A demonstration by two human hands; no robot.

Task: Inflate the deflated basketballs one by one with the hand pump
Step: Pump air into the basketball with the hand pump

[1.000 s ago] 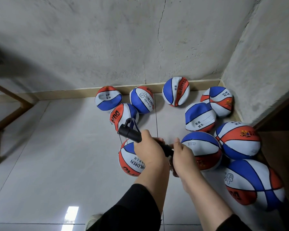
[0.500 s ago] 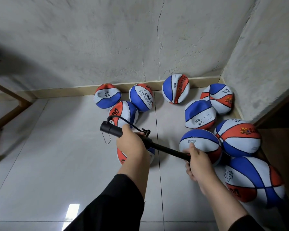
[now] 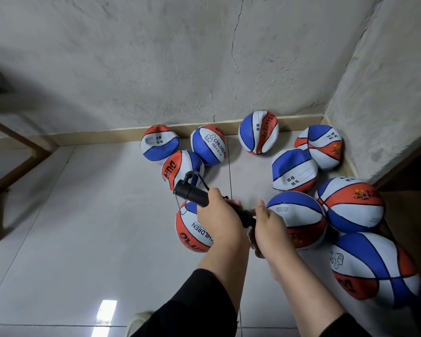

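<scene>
The left hand point(image 3: 219, 215) holds the black hand pump point(image 3: 195, 194) by its barrel, fingers and thumb wrapped round it, so that grip is closed on the pump. The barrel's capped end points up and to the left, and a thin black hose loops off that end. The right hand point(image 3: 270, 229) sits just beside the left, closed round the pump's other end, where the handle is mostly hidden under the fingers; only a short dark piece of the pump shows between the two hands. Both forearms come up from the bottom edge in black sleeves point(image 3: 192, 302).

Directly under the left hand lies a red, white and blue basketball point(image 3: 192, 235) on the pale tiled floor point(image 3: 83, 227), printed with the word CHILDREN. Whether the hose reaches its valve cannot be seen, as the hand covers that spot.

Eight more balls of the same colours are gathered toward the corner. Three rest near the skirting board point(image 3: 95, 136) at the foot of the rough concrete wall point(image 3: 180, 57), with a fourth just in front of them, right behind the pump's end. One ball point(image 3: 293, 170) is clearly dented and flat on top. Another ball point(image 3: 297, 215) sits just right of the right hand, touching its neighbour. The largest in view point(image 3: 374, 268) lies at the lower right, beside dark wooden furniture.

A wooden frame point(image 3: 12, 152) stands at the left edge.
</scene>
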